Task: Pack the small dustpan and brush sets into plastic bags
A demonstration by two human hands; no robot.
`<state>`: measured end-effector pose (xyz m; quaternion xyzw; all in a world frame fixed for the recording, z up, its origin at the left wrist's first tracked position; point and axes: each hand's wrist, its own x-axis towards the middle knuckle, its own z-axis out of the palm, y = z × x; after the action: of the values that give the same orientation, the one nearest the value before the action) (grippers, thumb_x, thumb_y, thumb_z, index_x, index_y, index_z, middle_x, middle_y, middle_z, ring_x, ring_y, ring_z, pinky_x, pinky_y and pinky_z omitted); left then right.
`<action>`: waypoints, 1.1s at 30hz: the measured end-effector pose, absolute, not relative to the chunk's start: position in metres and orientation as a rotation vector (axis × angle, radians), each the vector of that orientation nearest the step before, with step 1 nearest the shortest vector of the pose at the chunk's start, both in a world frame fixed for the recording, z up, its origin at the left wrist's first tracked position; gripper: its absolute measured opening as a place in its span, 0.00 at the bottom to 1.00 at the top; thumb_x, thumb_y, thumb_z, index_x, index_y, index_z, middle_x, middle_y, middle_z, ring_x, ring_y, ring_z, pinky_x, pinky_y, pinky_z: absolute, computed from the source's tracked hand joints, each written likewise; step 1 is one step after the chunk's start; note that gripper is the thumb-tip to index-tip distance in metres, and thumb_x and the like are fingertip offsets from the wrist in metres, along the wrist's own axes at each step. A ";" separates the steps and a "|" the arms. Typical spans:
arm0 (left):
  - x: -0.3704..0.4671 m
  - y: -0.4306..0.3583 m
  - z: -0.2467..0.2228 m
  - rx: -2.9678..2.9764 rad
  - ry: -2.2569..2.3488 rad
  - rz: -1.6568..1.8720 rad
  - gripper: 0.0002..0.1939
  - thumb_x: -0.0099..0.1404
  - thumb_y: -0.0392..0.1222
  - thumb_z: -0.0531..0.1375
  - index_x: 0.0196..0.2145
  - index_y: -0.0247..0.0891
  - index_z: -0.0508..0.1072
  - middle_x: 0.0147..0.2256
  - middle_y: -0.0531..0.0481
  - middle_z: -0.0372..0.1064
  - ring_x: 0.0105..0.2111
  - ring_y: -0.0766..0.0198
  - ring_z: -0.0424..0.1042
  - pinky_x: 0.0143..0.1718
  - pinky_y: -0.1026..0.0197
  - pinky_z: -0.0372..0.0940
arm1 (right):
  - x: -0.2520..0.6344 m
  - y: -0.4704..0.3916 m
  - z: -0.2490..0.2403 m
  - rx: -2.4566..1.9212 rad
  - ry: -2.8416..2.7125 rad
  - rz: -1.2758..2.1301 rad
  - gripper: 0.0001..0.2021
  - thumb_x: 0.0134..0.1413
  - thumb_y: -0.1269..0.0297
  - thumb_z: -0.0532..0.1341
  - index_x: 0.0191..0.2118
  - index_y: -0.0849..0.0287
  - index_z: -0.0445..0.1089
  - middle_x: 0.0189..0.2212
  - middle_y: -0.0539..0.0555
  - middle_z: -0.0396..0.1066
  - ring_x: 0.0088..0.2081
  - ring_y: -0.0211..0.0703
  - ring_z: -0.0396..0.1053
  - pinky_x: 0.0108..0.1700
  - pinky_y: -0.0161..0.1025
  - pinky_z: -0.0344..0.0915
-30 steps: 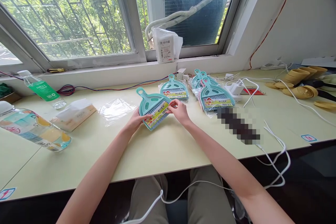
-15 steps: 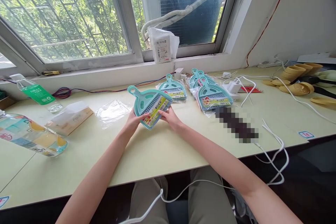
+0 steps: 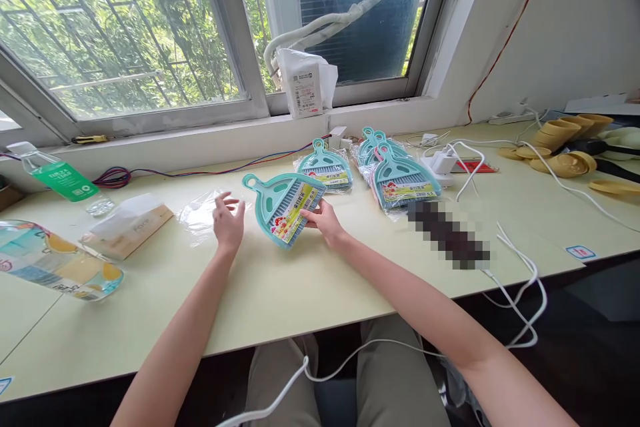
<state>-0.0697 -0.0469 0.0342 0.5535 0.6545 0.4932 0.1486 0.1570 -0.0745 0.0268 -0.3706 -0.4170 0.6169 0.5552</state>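
Observation:
My right hand (image 3: 323, 220) grips a teal mini dustpan (image 3: 267, 203) by its wide right end. A brush with grey-blue bristles and a yellow label (image 3: 295, 213) lies in the pan, and the looped handle points up and left. Apart from the dustpan, my left hand (image 3: 229, 221) is raised with its fingers loosely spread, holding nothing. Just behind that hand a clear plastic bag (image 3: 196, 217) lies flat on the table. Further back rests one bagged dustpan set (image 3: 325, 163), with several more bagged dustpan sets (image 3: 406, 173) piled to its right.
On the left are a green-labelled bottle (image 3: 67, 180), a tissue pack (image 3: 131, 227) and a large printed bottle (image 3: 60, 260). White chargers (image 3: 443, 163) and cables (image 3: 530, 280) lie on the right, near a pixelated dark object (image 3: 450, 237). Yellowish cups (image 3: 560, 133) stand at the far right.
My left hand has let go of the dustpan and moved left toward the plastic bag, its fingers opening. My right hand still holds the dustpan in about the same place.

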 end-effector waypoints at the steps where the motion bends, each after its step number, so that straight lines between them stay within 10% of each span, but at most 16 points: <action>1: -0.077 -0.044 0.033 1.675 2.051 1.399 0.28 0.61 0.50 0.58 0.57 0.42 0.58 0.53 0.39 0.64 0.56 0.45 0.59 0.52 0.42 0.59 | 0.157 -0.075 0.027 -0.875 -0.985 1.455 0.18 0.42 0.67 0.70 0.38 0.56 0.62 0.36 0.50 0.74 0.36 0.42 0.75 0.45 0.49 0.75; 5: -0.101 -0.036 0.026 1.842 2.275 0.862 0.26 0.59 0.44 0.58 0.55 0.40 0.66 0.59 0.35 0.57 0.60 0.37 0.51 0.55 0.35 0.51 | 0.158 -0.077 0.029 -0.889 -0.976 1.447 0.16 0.44 0.70 0.68 0.38 0.57 0.63 0.36 0.51 0.74 0.36 0.42 0.75 0.45 0.49 0.75; 10: -0.097 -0.036 0.022 2.091 2.112 0.534 0.26 0.56 0.26 0.49 0.46 0.47 0.74 0.57 0.49 0.64 0.59 0.52 0.59 0.62 0.39 0.40 | 0.161 -0.076 0.028 -0.919 -0.962 1.437 0.13 0.47 0.72 0.66 0.38 0.57 0.63 0.34 0.51 0.74 0.36 0.43 0.75 0.44 0.49 0.75; 17: -0.079 -0.044 0.024 2.222 2.142 0.692 0.13 0.62 0.41 0.54 0.39 0.43 0.77 0.47 0.48 0.74 0.49 0.51 0.69 0.59 0.45 0.50 | 0.162 -0.070 0.020 -0.990 -0.953 1.430 0.13 0.45 0.73 0.66 0.38 0.58 0.64 0.33 0.51 0.74 0.35 0.43 0.75 0.42 0.47 0.75; 33: -0.080 -0.048 0.027 2.152 2.128 1.256 0.31 0.57 0.24 0.47 0.57 0.37 0.67 0.56 0.43 0.65 0.56 0.48 0.62 0.54 0.43 0.61 | 0.167 -0.070 0.023 -1.037 -0.852 1.476 0.11 0.49 0.78 0.61 0.39 0.60 0.65 0.35 0.54 0.76 0.32 0.41 0.76 0.42 0.44 0.75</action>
<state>-0.0798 -0.0481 0.0269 0.6553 0.6480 0.3824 -0.0672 0.1670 -0.0698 0.0231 -0.4368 -0.3588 0.6216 0.5422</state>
